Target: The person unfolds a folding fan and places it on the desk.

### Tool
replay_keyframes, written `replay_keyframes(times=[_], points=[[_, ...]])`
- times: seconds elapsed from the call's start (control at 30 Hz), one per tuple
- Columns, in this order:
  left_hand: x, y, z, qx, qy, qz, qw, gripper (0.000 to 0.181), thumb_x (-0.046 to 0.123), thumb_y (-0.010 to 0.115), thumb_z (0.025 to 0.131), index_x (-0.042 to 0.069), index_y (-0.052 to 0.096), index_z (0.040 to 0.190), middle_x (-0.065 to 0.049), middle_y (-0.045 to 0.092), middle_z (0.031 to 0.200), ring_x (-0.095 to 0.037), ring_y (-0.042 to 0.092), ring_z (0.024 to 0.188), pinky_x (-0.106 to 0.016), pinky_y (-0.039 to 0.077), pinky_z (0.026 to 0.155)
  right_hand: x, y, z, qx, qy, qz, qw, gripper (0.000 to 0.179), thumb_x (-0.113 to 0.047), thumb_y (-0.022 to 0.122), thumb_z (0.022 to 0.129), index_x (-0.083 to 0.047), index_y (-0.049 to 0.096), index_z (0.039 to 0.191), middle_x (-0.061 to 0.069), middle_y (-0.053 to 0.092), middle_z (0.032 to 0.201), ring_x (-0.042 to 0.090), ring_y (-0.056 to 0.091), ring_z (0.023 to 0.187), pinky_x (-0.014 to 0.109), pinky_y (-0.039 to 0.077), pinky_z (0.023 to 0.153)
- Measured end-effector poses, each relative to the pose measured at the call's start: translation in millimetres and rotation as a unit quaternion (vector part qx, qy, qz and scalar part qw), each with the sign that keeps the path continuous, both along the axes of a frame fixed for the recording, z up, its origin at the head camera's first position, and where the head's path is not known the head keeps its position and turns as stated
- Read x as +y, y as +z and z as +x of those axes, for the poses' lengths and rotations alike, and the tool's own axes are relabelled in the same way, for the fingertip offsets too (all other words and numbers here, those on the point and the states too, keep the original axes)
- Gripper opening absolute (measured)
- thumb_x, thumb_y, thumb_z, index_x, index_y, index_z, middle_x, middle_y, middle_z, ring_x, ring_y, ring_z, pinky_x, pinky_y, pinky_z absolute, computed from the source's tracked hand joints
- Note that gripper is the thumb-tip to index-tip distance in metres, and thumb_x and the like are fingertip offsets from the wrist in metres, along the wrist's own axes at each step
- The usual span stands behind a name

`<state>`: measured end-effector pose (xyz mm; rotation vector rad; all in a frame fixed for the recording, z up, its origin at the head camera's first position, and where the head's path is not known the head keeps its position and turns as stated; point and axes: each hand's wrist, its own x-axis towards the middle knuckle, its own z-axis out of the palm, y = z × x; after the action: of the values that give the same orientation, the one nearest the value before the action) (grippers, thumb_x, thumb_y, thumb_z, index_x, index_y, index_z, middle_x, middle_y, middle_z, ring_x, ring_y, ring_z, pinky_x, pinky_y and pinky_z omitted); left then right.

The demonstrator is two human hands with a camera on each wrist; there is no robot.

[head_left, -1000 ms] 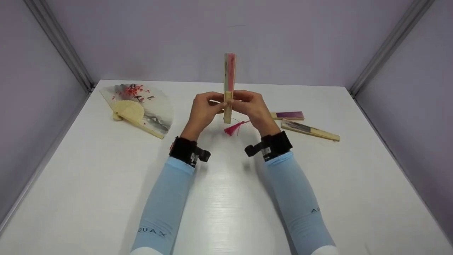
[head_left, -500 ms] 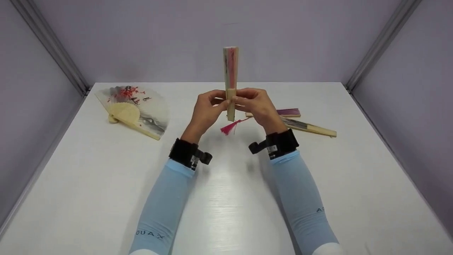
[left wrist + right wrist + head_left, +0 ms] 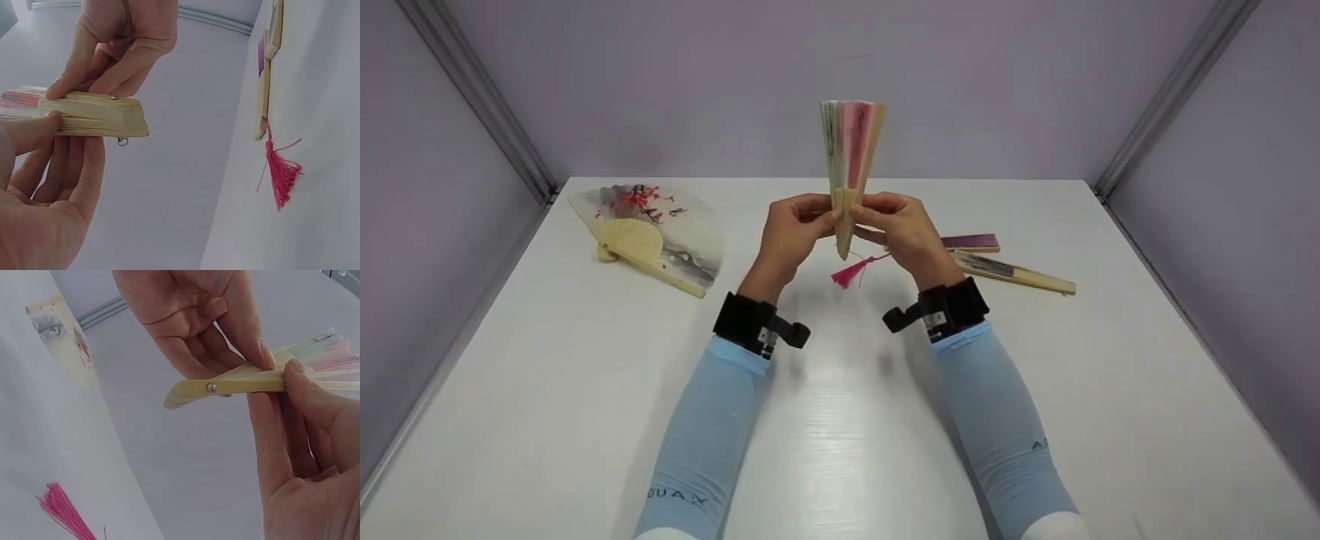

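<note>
A folding fan (image 3: 853,146) with pink and green pleats stands upright above the table, spread into a narrow wedge. My left hand (image 3: 793,231) pinches its left side near the pivot between thumb and fingers. On the opposite side my right hand (image 3: 906,229) pinches the other outer rib the same way. In the right wrist view a metal rivet shows on the fan's pale wooden ribs (image 3: 242,386). The left wrist view shows a small metal ring (image 3: 123,142) at the rib ends. Below the hands a pink tassel (image 3: 851,273) lies on the table.
An opened fan (image 3: 660,232) with red blossoms lies at the table's back left. At the right are a closed purple fan (image 3: 971,241) and a closed dark-patterned fan (image 3: 1016,273). Pale walls surround the white table (image 3: 825,420) at the back and sides.
The fan between my hands has gone from a closed, narrow stick to a slightly spread wedge, its outer ribs moving apart at the top. Both hands have kept their hold.
</note>
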<state>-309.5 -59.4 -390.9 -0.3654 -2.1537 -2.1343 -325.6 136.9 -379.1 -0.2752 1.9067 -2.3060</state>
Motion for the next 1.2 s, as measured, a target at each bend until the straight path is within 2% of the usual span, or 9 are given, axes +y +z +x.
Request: replay_keyframes(times=[0.3,0.53,0.67,0.8,0.9,1.07,1.2], points=[[0.4,-0.7,0.1,-0.007,0.025,0.027,0.9993,0.025,0.014,0.080,0.100,0.003,0.081,0.122,-0.018,0.080,0.121,-0.018,0.079,0.102,-0.037,0.068,0.095,-2,-3.0,-0.2,-0.025,0.005,-0.025,0.9994,0.027,-0.003,0.070,0.104,-0.022,0.087,0.094,-0.001,0.079,0.108,0.014,0.078,0.102,0.050,0.056,0.114],[2.8,-1.9,-1.3,-0.021,0.053,0.048,0.9972,0.025,0.009,0.079,0.100,-0.001,0.079,0.122,-0.020,0.080,0.121,-0.015,0.078,0.096,-0.035,0.068,0.094,-4,-6.0,-3.1,-0.039,0.001,-0.043,0.9983,0.029,-0.004,0.068,0.105,-0.022,0.086,0.092,-0.001,0.079,0.107,0.014,0.079,0.102,0.049,0.055,0.115],[4.6,-2.1,-2.9,-0.025,0.062,0.066,0.9956,0.024,0.008,0.081,0.098,-0.003,0.079,0.119,-0.019,0.081,0.116,-0.014,0.078,0.092,-0.036,0.068,0.093,-3,-4.6,-3.0,-0.045,-0.001,-0.051,0.9977,0.031,-0.003,0.067,0.106,-0.021,0.086,0.090,-0.002,0.079,0.105,0.014,0.079,0.100,0.043,0.060,0.110],[5.7,-2.9,-4.1,-0.021,0.065,0.078,0.9947,0.023,0.008,0.082,0.097,-0.004,0.080,0.117,-0.017,0.081,0.110,-0.013,0.079,0.091,-0.037,0.069,0.093,-3,-2.9,-1.1,-0.047,-0.003,-0.064,0.9968,0.032,0.000,0.065,0.106,-0.019,0.084,0.088,-0.001,0.080,0.101,0.013,0.079,0.096,0.033,0.067,0.094],[5.3,-4.2,-5.0,-0.023,0.068,0.080,0.9942,0.021,0.007,0.081,0.098,-0.004,0.080,0.116,-0.013,0.081,0.105,-0.014,0.080,0.091,-0.037,0.069,0.092,-3,-2.5,-0.2,-0.053,-0.004,-0.074,0.9958,0.031,0.001,0.065,0.106,-0.017,0.082,0.088,0.000,0.079,0.098,0.013,0.079,0.093,0.028,0.069,0.086],[0.9,-6.8,-6.0,-0.035,0.066,0.097,0.9925,0.021,0.007,0.081,0.097,-0.005,0.078,0.115,-0.007,0.079,0.099,-0.016,0.080,0.091,-0.039,0.069,0.090,-3,-3.8,-0.9,-0.057,-0.012,-0.083,0.9949,0.028,0.002,0.064,0.106,-0.015,0.080,0.089,0.002,0.077,0.100,0.014,0.079,0.095,0.029,0.069,0.087],[-4.7,-11.5,-7.9,-0.046,0.064,0.120,0.9897,0.024,0.008,0.083,0.096,-0.004,0.076,0.115,-0.006,0.079,0.098,-0.017,0.082,0.093,-0.040,0.069,0.091,-4,-6.7,-2.0,-0.058,-0.017,-0.091,0.9940,0.015,0.000,0.067,0.105,-0.008,0.075,0.096,0.004,0.074,0.104,0.016,0.078,0.100,0.033,0.067,0.094]])
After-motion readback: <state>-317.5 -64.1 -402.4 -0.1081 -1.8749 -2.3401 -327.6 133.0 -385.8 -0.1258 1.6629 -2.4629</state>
